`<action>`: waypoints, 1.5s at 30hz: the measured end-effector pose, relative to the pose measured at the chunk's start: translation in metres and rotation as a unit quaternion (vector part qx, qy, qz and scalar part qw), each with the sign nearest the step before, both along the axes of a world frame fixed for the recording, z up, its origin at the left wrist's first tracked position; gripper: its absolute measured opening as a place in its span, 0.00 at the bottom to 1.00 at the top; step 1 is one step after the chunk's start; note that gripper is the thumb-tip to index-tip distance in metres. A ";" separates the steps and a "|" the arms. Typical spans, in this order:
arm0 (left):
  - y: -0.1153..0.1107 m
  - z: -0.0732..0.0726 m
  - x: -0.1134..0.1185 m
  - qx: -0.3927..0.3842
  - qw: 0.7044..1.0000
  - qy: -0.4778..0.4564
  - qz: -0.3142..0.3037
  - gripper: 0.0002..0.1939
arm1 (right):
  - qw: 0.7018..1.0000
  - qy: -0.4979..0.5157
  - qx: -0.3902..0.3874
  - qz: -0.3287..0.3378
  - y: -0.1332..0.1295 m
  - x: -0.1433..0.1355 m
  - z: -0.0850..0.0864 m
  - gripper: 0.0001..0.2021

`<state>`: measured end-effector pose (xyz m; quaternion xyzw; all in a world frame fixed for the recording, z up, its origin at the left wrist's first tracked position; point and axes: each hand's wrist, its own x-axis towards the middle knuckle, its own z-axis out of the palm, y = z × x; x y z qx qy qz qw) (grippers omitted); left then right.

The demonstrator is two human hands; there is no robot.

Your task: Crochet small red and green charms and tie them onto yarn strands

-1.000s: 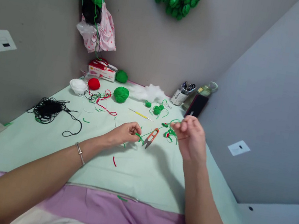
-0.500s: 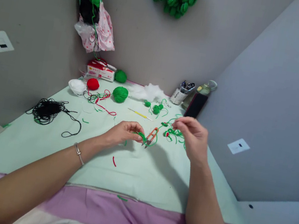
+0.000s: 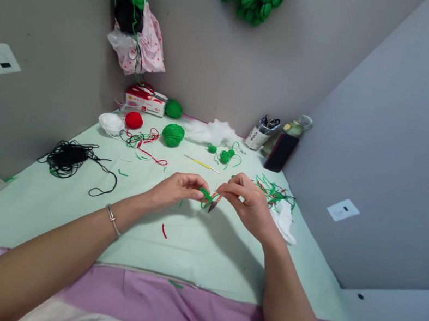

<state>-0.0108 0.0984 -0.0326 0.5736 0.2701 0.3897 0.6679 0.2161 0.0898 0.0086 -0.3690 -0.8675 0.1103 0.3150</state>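
My left hand (image 3: 187, 186) is closed in a pinch on a small green crocheted yarn piece (image 3: 206, 198), with a loop of strand hanging under it. Close beside it, my right hand (image 3: 243, 196) has thumb and fingers pressed together at the piece's right side. A thin pale line shows between the two hands; what the right fingertips hold is too small to make out. Orange thread snips (image 3: 214, 204) lie on the table just behind the fingertips, partly covered by my right hand. Beyond the hands lies a yellow-handled crochet hook (image 3: 202, 164).
Green yarn balls (image 3: 173, 135), white stuffing (image 3: 213, 131) and small green yarn pieces (image 3: 225, 157) lie at the back. Tangled black cord (image 3: 69, 159) is at left. Green yarn scraps (image 3: 275, 190) and white cloth-like material (image 3: 284, 222) are at right, near a dark phone-like slab (image 3: 281, 151).
My right hand has come down and left, from out at the right to beside the green piece. The scraps and white material behind it now show. My left hand stays in place.
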 end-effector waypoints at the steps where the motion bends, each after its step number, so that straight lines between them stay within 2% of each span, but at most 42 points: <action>1: 0.000 0.000 0.000 0.002 1.000 0.002 0.000 0.09 | 1.000 -0.003 0.000 0.000 0.000 0.000 0.000 0.08; 12: 0.000 -0.001 -0.001 0.020 1.000 0.000 -0.011 0.08 | 1.000 -0.024 -0.002 0.006 -0.002 -0.003 0.001 0.10; 28: 0.000 0.001 -0.003 0.027 0.998 -0.008 -0.057 0.08 | 0.989 0.065 -0.117 0.060 -0.001 -0.008 -0.002 0.07; 30: 0.000 0.000 -0.003 0.024 0.998 -0.012 -0.054 0.07 | 0.990 0.068 -0.114 0.051 -0.001 -0.010 -0.004 0.07; 36: 0.001 -0.002 -0.002 0.004 0.999 -0.019 -0.026 0.10 | 0.993 0.056 -0.091 -0.039 0.002 -0.014 -0.011 0.04; 41: 0.002 -0.005 0.002 -0.035 0.999 0.002 0.001 0.11 | 0.993 0.054 -0.109 0.009 -0.005 -0.022 -0.015 0.09; 45: 0.001 -0.007 0.004 -0.031 0.999 0.029 0.016 0.09 | 0.999 0.005 -0.031 0.020 -0.008 -0.030 -0.021 0.10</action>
